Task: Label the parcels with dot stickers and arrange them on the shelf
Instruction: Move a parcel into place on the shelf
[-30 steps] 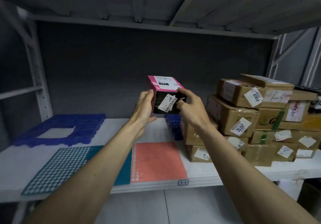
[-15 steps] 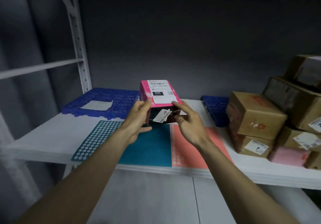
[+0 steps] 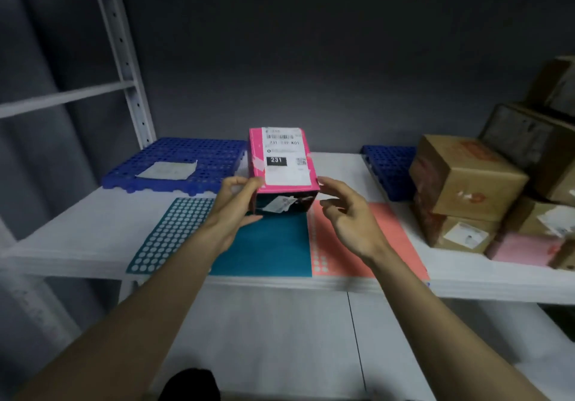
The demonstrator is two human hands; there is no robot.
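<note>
Head view showed the pink parcel [image 3: 284,164] above the shelf [image 3: 93,229], left hand [image 3: 231,210] clasping its side, right hand [image 3: 348,213] spread beside it; rigid, seemingly light cardboard, best gripped across opposite sides.

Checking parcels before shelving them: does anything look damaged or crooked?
The small white label on the pink parcel's dark front face sits crooked and partly peeled. The stacked cardboard boxes look scuffed.
</note>
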